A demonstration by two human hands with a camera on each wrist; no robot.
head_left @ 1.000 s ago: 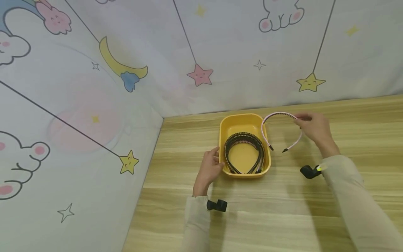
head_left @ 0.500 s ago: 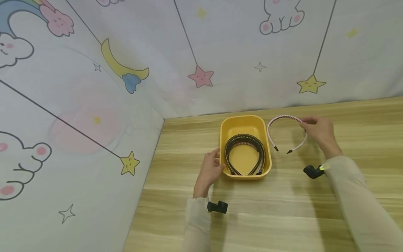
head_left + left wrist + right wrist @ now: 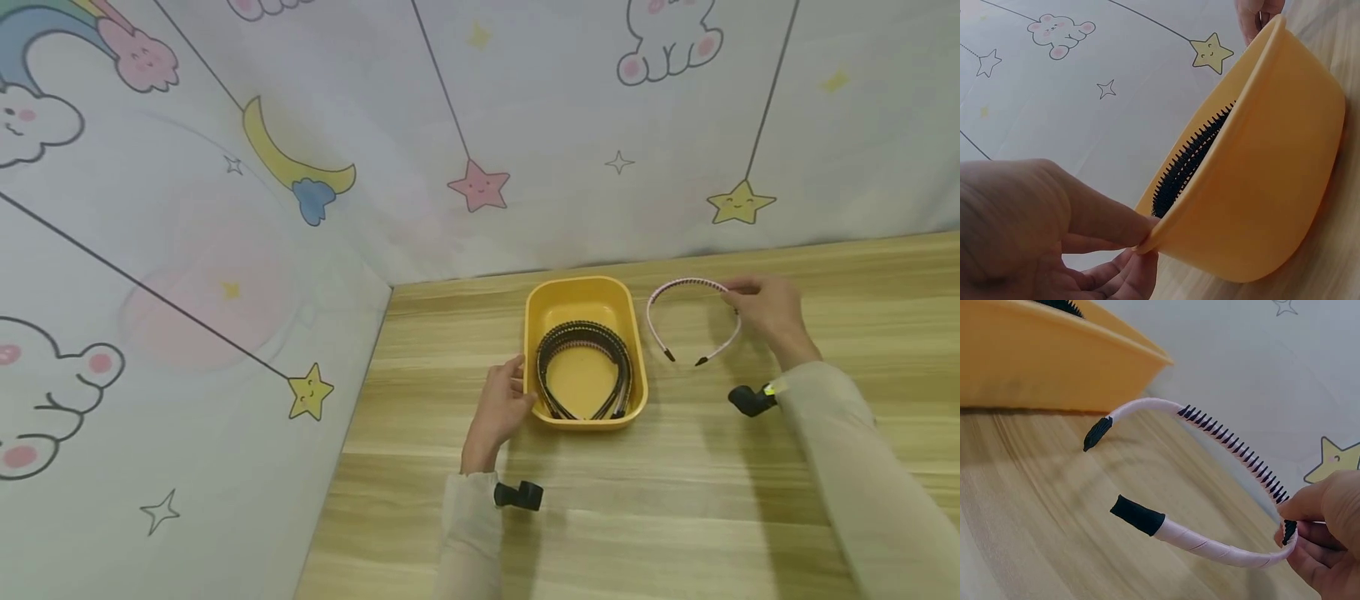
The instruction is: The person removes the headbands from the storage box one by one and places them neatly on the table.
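Headband pinched at one side by the right hand, tips free, while the left hand pinches the tub by its rim, likely to steady it!

left hand pinches; right hand pinches, farther forward.

The headband, mid-frame in the right wrist view, is pale pink with black tips. In the head view, the tray near centre is yellow, the table below streaked light brown, the white backdrop above patterned with stars.
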